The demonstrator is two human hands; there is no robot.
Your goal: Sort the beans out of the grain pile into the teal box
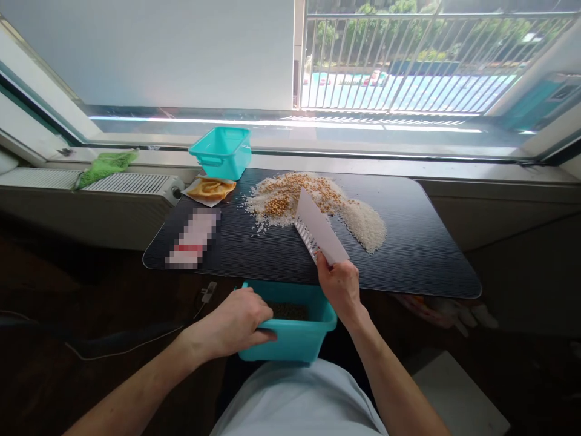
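My left hand [238, 324] grips the rim of a teal plastic bin [295, 342] held below the near edge of the dark table [408, 254]; the bin has dark grains in its bottom. My right hand [340, 284] holds a white card [320, 229] upright at a slant on the table, its far edge against a mixed pile of yellow beans [290, 191] and white rice [363, 224].
A second teal bin [222, 151] stands at the table's back left, beside a yellow cloth on paper [209, 189]. A blurred flat packet [193, 238] lies at the left. A green cloth [106, 166] rests on the radiator. A window with railing runs behind.
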